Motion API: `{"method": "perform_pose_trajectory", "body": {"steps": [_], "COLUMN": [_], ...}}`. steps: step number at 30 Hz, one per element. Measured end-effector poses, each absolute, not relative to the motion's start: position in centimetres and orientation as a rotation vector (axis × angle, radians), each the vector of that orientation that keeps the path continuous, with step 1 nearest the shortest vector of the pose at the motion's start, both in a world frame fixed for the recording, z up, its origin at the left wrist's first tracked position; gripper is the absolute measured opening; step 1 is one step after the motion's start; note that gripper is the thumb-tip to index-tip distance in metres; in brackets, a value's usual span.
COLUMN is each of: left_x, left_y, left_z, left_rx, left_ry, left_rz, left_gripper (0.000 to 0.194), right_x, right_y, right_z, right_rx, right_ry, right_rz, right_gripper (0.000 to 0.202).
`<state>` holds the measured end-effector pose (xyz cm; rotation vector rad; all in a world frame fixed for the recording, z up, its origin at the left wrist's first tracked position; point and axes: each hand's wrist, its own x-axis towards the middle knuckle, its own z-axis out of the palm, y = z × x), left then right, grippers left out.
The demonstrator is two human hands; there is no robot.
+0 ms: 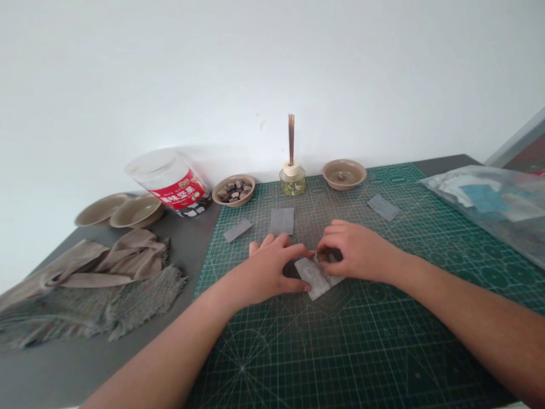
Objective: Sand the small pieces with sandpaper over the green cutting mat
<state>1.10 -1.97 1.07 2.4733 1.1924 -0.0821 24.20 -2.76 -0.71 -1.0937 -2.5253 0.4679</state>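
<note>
A worn, dusty grey piece of sandpaper [314, 279] lies on the green cutting mat [272, 363]. My left hand [266, 272] holds it down, thumb at its near edge and index finger at its far edge. Over the paper's right part, the fingers of my right hand [351, 250] are curled in a pinch. Whatever is between those fingertips is hidden. Other grey sandpaper pieces lie flat beyond my hands: one narrow strip [238, 230] at left, a squarer piece [281, 221] in the middle, and another strip [384, 207] at right.
Along the wall stand a bowl of small stone-like pieces [234, 192], a reed diffuser [293, 180] and a tan bowl [344, 174]. At left are a plastic jar [174, 184], two more bowls [137, 211] and a crumpled cloth [97, 284]. A clear plastic bag [494, 199] lies at right.
</note>
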Motion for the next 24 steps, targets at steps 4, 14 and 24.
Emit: {"method": "perform_pose_trajectory", "body": {"steps": [4,14,24], "left_x": [1.2,1.1,1.1], "left_y": [-2.0,-2.2,-2.3], "left_z": [1.2,1.4,1.3], "left_rx": [2.471,2.483,2.487], "left_ry": [1.193,1.209,1.211], "left_rz": [-0.096,-0.092,-0.074], "left_gripper": [0.051,0.054,0.046], "right_x": [24.2,25.0,23.2], "right_y": [-2.9,-3.0,-3.7], "right_z": [-0.7,-0.1,-0.6], "right_rx": [-1.012,-1.131,-1.051], "right_ry": [-2.562,-2.566,-2.523], "right_rz": [0.564,0.543,0.646], "right_gripper": [0.007,0.006,0.008]}}
